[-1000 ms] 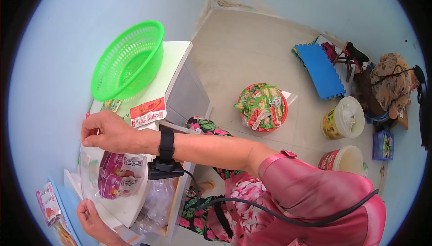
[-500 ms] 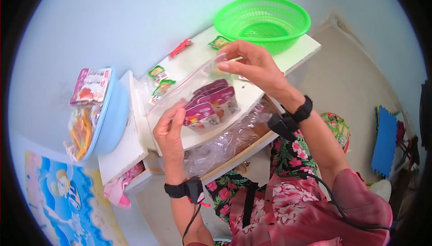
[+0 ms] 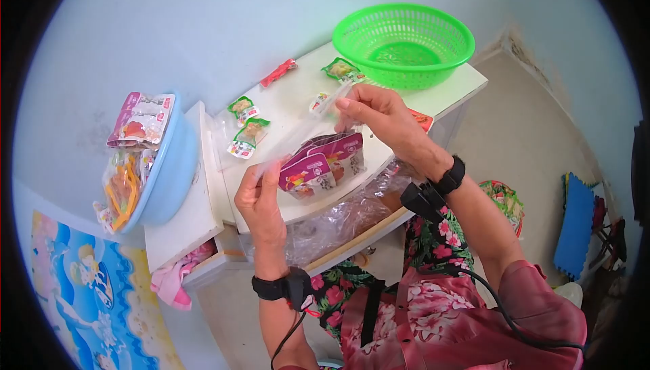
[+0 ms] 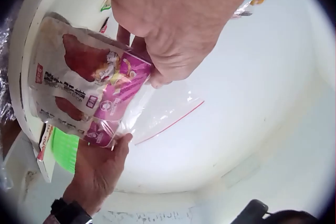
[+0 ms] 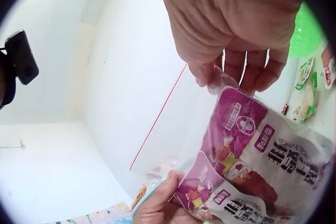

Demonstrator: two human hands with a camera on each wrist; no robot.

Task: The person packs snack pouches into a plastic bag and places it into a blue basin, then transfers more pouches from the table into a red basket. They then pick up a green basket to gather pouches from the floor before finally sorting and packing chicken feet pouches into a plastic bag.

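Note:
A clear zip bag (image 3: 302,134) with a red strip along its mouth is held up over the white table. Several purple-and-white chicken chop packets (image 3: 308,175) stand inside it, their printing plain in the right wrist view. My left hand (image 3: 261,204) pinches the near-left end of the bag's mouth between thumb and fingers. At the opposite end, my right hand (image 3: 386,119) pinches the film near the top corner. In the left wrist view the packets (image 4: 86,79) hang between both hands.
A green basket (image 3: 406,75) stands at the table's far right. Small green-edged packets (image 3: 248,136) and a red packet (image 3: 279,72) lie behind the bag. The blue basin (image 3: 177,167) at left holds more packets. Below the tabletop, an open drawer (image 3: 345,241) contains clear plastic.
The head view has swung left, bringing the table and both hands to the middle. Both hands keep hold of the bag; since half a second ago it has shifted only slightly.

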